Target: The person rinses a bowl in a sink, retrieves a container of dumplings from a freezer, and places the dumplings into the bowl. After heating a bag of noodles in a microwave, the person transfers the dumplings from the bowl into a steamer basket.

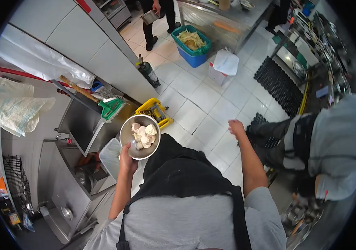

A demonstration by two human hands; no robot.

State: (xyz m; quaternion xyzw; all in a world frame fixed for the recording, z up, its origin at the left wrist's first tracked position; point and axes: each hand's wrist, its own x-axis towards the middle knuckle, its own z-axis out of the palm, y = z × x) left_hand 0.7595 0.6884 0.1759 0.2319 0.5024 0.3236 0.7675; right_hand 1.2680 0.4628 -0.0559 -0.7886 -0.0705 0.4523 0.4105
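A round metal bowl (155, 150) with several pale, whitish-pink lumps of food (144, 135) inside is in my left hand (128, 160). That hand grips the bowl's lower left rim, thumb on the inner side. My right hand (236, 127) is out to the right above the tiled floor, away from the bowl. Its fingers are small and partly blurred, and I cannot make out whether they are apart or curled. My black apron (182, 171) is just right of the bowl.
Metal sinks (82, 125) and a green brush (111, 108) are on the left. A yellow mop wringer (155, 110), a blue bin (192, 58) and a white-lidded container (226, 62) stand ahead. One person (336, 141) is close on the right; another holds a pot (149, 17).
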